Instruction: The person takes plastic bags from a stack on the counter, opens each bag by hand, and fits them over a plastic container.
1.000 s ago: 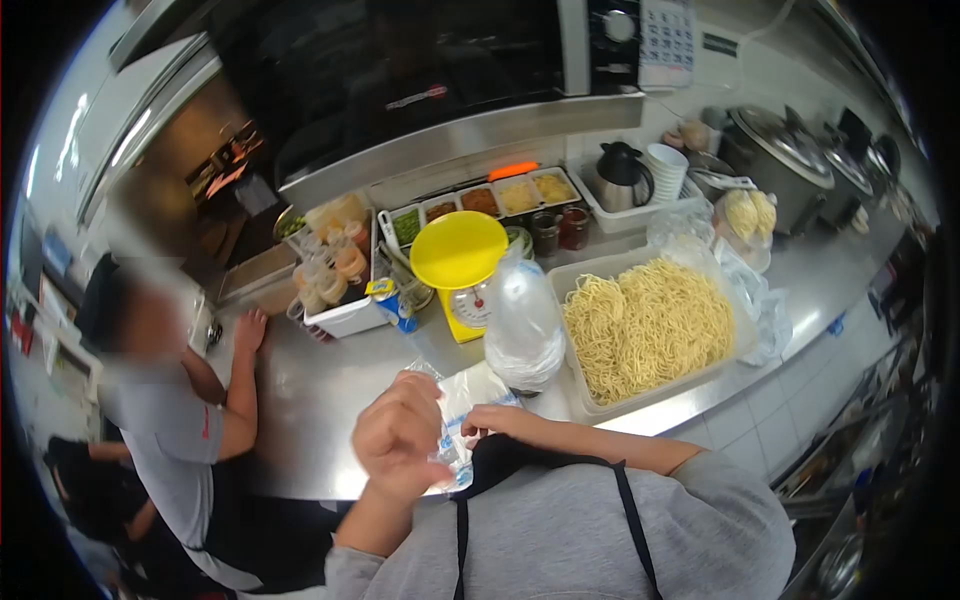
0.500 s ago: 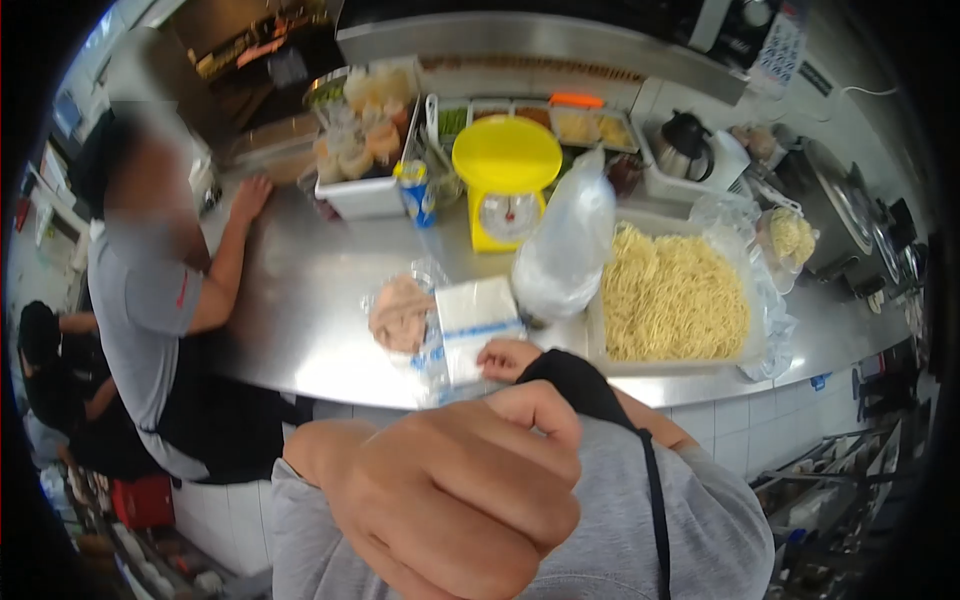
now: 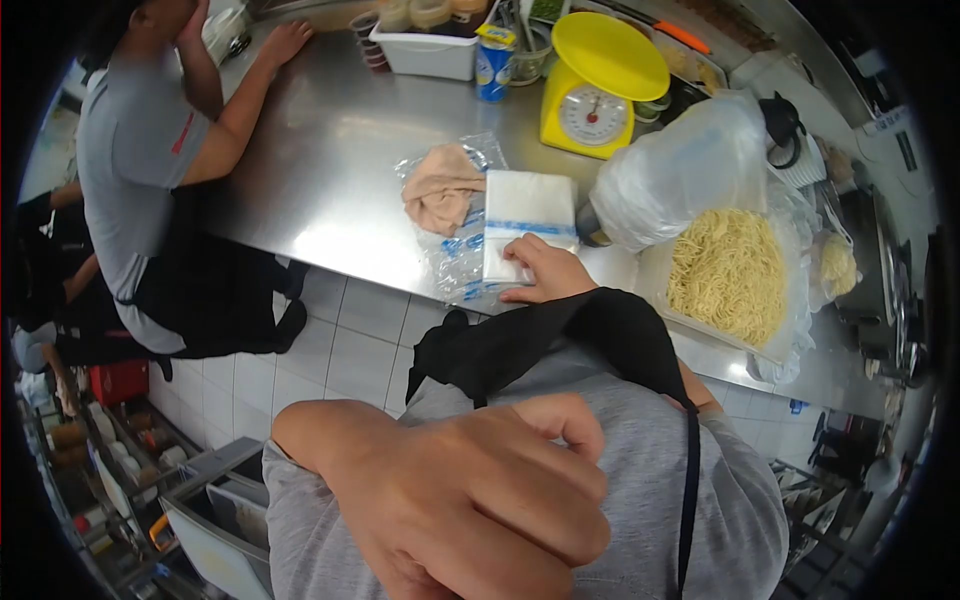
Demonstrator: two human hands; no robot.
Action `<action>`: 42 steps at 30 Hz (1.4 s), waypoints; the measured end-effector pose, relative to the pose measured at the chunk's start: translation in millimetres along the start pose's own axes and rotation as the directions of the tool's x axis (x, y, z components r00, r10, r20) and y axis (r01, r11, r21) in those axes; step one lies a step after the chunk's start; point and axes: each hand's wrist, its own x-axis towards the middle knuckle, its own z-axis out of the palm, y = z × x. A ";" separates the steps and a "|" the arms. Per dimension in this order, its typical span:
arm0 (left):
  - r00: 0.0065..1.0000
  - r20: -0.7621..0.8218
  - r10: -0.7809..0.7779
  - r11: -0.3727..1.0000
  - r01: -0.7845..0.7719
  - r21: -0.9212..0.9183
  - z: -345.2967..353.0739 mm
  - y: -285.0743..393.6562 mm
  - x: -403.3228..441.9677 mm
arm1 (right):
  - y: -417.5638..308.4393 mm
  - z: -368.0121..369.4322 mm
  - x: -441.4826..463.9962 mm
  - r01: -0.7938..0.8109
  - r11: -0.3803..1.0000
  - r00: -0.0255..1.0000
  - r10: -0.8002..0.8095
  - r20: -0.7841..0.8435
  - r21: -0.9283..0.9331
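My left hand (image 3: 480,500) is close to the camera in front of my chest, fingers curled in. Its palm side is hidden, so I cannot see whether it holds anything. Over at the counter's front edge, my right hand (image 3: 553,270) rests on the lower part of a flat white packet (image 3: 530,198) with a blue stripe, thumb and fingers apart. Left of that packet, a crumpled beige cloth (image 3: 440,190) lies on a clear plastic wrapper (image 3: 462,262) with blue print.
A yellow dial scale (image 3: 593,115), a blue can (image 3: 493,65) and a bulging plastic bag (image 3: 685,175) stand behind. Noodles (image 3: 728,275) fill a tub at right. A white bin (image 3: 425,52) holds containers. At left, a person (image 3: 150,150) leans on the steel counter (image 3: 330,150).
The view has tilted down and turned, so the counter sits higher in it. My right hand's fingers have spread on the packet. My left hand stays curled. The co-worker's other hand now shows raised.
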 end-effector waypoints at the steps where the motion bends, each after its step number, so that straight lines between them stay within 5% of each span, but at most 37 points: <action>1: 0.994 -0.051 0.096 0.995 -0.096 0.009 1.7 -0.5 -4.4 | -0.3 1.6 0.2 0.074 0.994 0.997 -0.073 0.017 -0.083; 4: 0.999 -0.030 0.019 0.999 -0.020 -0.038 4.0 2.3 -4.7 | 0.6 -3.6 8.0 0.006 1.000 0.993 -0.006 0.116 -0.001; 6: 0.988 -0.110 0.106 0.994 -0.108 -0.011 10.4 -2.5 -6.4 | -0.5 -8.6 20.2 -0.030 0.997 0.986 0.017 0.169 0.072; 8: 0.990 -0.110 0.093 0.996 -0.093 0.011 11.7 -0.9 -6.0 | -2.8 -9.2 45.0 0.191 0.980 0.980 -0.189 -0.062 0.046; 13: 0.982 0.151 -0.110 0.993 0.116 -0.030 -12.6 15.7 0.2 | -21.3 -11.8 113.7 0.069 0.997 0.977 -0.074 -0.198 -0.030; 16: 0.981 0.171 -0.095 0.995 0.096 0.002 -18.6 20.2 -0.3 | 1.1 16.5 137.1 0.179 0.954 0.967 -0.216 -0.137 -0.240; 19: 0.971 0.222 -0.088 0.995 0.075 0.068 -24.3 19.5 2.7 | -4.8 16.9 142.6 0.070 0.994 0.998 -0.070 -0.002 -0.089; 20: 0.997 0.073 -0.007 0.997 0.002 0.076 -20.5 14.9 2.5 | -12.4 15.3 139.0 0.053 0.997 0.998 -0.054 0.011 0.055; 24: 0.978 -0.089 0.190 0.978 -0.181 0.106 -16.8 0.1 2.0 | -33.1 2.9 102.3 0.178 0.973 0.982 -0.166 -0.090 0.145; 26: 0.974 -0.083 0.213 0.973 -0.203 0.111 -19.6 4.6 0.5 | -31.9 -9.1 74.5 0.160 0.987 0.986 -0.160 -0.039 0.006; 28: 0.996 0.074 -0.057 0.993 0.049 0.105 -29.5 17.5 1.1 | -23.8 -13.2 44.6 0.066 0.995 0.996 -0.070 -0.047 -0.080; 32: 0.990 0.017 -0.141 0.987 0.139 0.080 -15.4 12.3 8.6 | 23.1 0.5 -8.4 -0.121 0.977 0.976 0.084 -0.202 -0.176; 35: 0.991 -0.115 0.068 0.995 -0.059 0.081 2.0 1.0 5.3 | 40.7 10.7 -27.8 -0.163 0.968 0.956 0.106 -0.274 -0.191; 38: 0.996 -0.092 -0.018 0.997 0.025 0.067 8.2 1.5 5.4 | 39.3 12.8 -32.7 -0.123 0.965 0.932 0.032 -0.361 -0.232; 41: 0.988 -0.067 0.140 0.986 -0.132 0.101 1.1 -5.5 3.3 | 28.8 4.0 -35.1 -0.128 0.928 0.936 -0.003 -0.351 -0.351; 42: 0.999 0.035 0.016 0.982 -0.023 0.190 -14.1 -1.8 4.3 | 26.3 2.7 -37.6 -0.128 0.933 0.940 0.006 -0.340 -0.336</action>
